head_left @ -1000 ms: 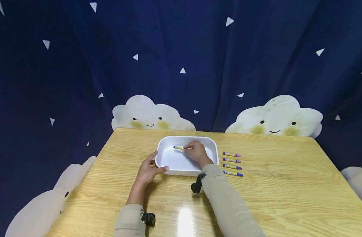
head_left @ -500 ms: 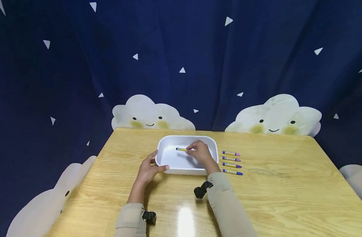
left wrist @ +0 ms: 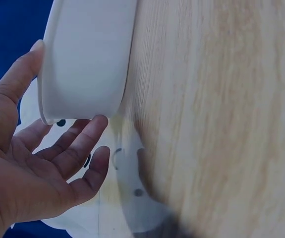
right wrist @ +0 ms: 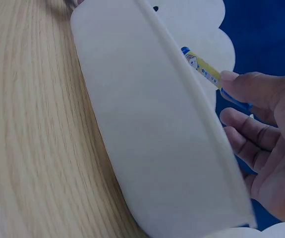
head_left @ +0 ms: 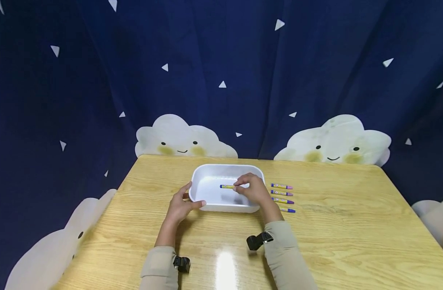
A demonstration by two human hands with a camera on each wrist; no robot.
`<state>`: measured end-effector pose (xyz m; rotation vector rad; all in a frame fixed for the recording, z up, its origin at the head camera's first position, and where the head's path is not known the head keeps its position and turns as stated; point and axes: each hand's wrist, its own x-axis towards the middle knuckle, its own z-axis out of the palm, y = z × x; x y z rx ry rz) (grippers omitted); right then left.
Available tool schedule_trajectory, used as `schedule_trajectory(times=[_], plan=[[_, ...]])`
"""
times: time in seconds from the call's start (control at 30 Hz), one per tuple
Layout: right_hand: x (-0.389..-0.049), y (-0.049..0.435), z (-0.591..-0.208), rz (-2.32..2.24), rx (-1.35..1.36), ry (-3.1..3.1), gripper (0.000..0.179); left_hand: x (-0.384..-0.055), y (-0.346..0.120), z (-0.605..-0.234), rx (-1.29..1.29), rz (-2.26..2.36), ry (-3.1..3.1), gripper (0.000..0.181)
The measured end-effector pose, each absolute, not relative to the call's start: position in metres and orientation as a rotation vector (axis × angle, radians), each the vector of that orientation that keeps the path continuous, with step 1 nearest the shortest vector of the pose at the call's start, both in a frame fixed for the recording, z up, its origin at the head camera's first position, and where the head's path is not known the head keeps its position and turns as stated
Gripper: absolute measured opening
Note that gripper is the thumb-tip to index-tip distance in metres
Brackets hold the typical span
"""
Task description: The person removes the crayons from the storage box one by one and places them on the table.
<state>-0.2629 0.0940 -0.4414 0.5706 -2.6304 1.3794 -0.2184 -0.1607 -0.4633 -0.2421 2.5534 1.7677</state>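
Observation:
A white rectangular tray (head_left: pixel 225 208) with rounded corners stands on the table. My left hand (head_left: pixel 179 207) holds its near left corner. In the left wrist view the thumb is at the rim of the tray (left wrist: pixel 87 59) and the fingertips are against the end wall. Over the inside of the tray, my right hand (head_left: pixel 253 188) pinches a crayon (head_left: pixel 226 186) with a yellow wrapper and blue ends between thumb and fingers. The right wrist view shows this crayon (right wrist: pixel 204 69) above the tray's rim, with a cartoon print on its wrapper and the other fingers loosely bent.
To the right of the tray, several crayons (head_left: pixel 282 193) lie in a column with pink, purple and blue tips pointing right. The wooden table (head_left: pixel 352 225) ends at a dark blue curtain (head_left: pixel 192 80) with cloud shapes.
My right hand has drawn the crayon rightward and slightly nearer over the tray. My left hand stays at the tray's corner.

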Motion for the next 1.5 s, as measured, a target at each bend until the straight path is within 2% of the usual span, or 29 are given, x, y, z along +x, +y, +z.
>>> schedule_trajectory(times=[0.4,1.5], plan=[[-0.240,0.123,-0.432,1.511,0.489,-2.641,0.010,-0.216,-0.161,-0.464,-0.237,1.763,2.544,0.091],[-0.200,0.187,-0.454,1.697,0.333,-2.510,0.015,-0.217,-0.161,-0.463,-0.224,1.784,2.525,0.091]])
